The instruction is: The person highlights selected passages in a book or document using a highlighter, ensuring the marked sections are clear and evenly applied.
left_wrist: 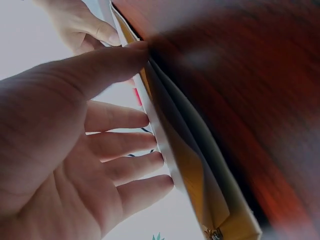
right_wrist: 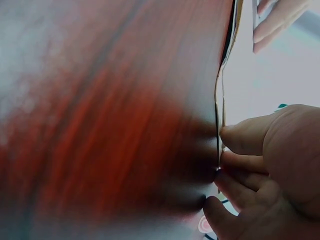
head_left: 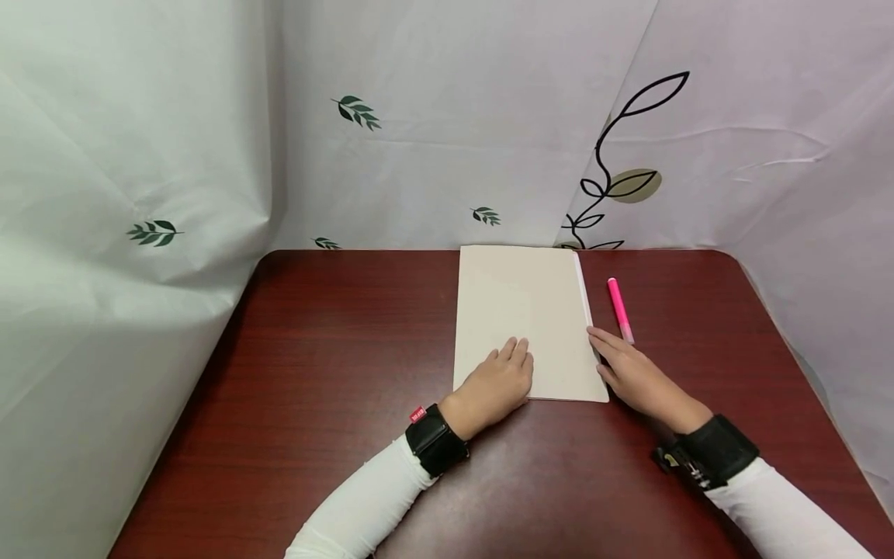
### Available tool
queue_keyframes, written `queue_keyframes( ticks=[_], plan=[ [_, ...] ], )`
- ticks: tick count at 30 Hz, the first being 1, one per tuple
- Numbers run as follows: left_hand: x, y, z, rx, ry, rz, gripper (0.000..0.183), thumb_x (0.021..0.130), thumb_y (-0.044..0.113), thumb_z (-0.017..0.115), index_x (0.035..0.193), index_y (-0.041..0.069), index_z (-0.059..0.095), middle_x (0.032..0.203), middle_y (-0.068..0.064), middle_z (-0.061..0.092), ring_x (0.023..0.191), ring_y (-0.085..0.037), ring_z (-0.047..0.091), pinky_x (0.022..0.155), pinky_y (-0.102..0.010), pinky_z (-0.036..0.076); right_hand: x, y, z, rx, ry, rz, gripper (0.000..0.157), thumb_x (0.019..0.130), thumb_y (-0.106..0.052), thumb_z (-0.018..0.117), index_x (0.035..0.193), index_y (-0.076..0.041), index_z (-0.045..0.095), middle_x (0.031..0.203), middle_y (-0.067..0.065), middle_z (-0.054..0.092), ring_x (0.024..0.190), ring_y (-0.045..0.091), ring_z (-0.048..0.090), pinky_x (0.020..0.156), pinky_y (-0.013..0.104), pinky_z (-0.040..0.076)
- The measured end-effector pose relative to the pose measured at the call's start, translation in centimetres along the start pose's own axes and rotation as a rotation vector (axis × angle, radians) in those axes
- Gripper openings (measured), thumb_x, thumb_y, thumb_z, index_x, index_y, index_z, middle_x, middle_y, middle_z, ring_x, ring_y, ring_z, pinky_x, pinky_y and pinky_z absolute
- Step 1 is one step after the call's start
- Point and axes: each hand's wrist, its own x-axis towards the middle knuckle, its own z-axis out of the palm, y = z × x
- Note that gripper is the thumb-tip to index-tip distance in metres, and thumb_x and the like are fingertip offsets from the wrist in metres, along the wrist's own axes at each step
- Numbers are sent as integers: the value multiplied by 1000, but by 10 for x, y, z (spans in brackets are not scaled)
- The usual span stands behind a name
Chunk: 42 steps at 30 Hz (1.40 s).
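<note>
A cream folder (head_left: 520, 291) lies at the back of the table, its long sides running away from me. A white strip (head_left: 583, 287) runs along its right side. On its near left part rests my left hand (head_left: 494, 386), fingers extended over the cover. Beneath that hand, the left wrist view shows brown and grey inner layers (left_wrist: 187, 165) slightly spread at the near edge. My right hand (head_left: 639, 380) touches the folder's right edge close to the near corner, its fingers reaching along that edge. In the right wrist view, the thumb and fingertips (right_wrist: 235, 137) are at the folder's edge.
A pink marker (head_left: 618, 307) lies on the table just right of the folder, close to the right fingers. The dark red wooden table (head_left: 335, 334) has rounded far corners. White cloth with printed leaves (head_left: 433, 116) hangs behind it and at both sides.
</note>
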Motion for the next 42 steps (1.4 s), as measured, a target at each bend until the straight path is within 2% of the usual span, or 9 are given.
queue_keyframes(
  ticks=[3,9,20,29,35,37,38,40,42],
  plan=[
    [0,-1,0,-8,-13,2,39,105,21,51,135,-1,63,146,-19,59,136,-30,58,100,-38,57,0,-2,0,13,16,-3,52,89,8,70,137,19,53,146,32,53,132,46,54,101,59,50],
    [-2,-2,1,-7,-14,28,39,106,20,49,135,-1,64,145,-19,60,136,-31,59,100,-40,57,-1,1,2,31,17,-6,53,89,7,71,138,18,53,147,32,52,132,46,54,100,59,49],
    [-9,-4,3,26,119,74,34,101,21,55,125,0,67,136,-16,66,128,-32,65,94,-39,60,-4,6,-2,84,-62,42,56,93,4,66,145,14,47,154,30,45,138,46,48,103,60,45],
    [-11,-7,3,57,187,86,36,97,19,55,126,0,66,134,-16,68,125,-31,67,92,-38,61,-4,8,2,70,-15,-2,55,93,2,69,144,11,51,150,31,48,135,45,50,103,51,44],
    [-15,-6,5,131,269,88,41,96,23,57,129,1,67,133,-14,69,123,-30,68,91,-37,61,-3,5,1,112,-56,37,53,99,-6,66,147,8,49,153,32,45,140,48,46,106,61,43],
    [-17,-6,5,151,281,89,43,96,25,58,130,1,66,135,-13,69,124,-30,67,91,-37,61,-3,4,1,112,-49,37,52,98,-4,66,146,8,50,152,31,45,139,47,46,105,61,43],
    [-18,-7,4,158,281,91,44,97,26,58,132,1,66,136,-14,68,125,-31,67,92,-37,61,-4,4,1,106,-35,28,51,98,-3,66,146,7,51,152,31,46,139,47,47,106,58,44],
    [-20,-7,3,161,272,93,46,99,28,57,135,0,64,138,-16,66,127,-32,66,93,-38,61,-4,5,3,98,8,-9,50,95,0,68,143,7,54,150,29,49,136,44,50,114,39,43],
    [-22,-7,2,159,265,95,46,101,26,56,137,-1,62,140,-17,65,128,-34,65,93,-38,61,-4,6,5,97,46,-46,51,93,3,69,141,6,55,148,27,51,133,41,52,118,18,32]
  ],
)
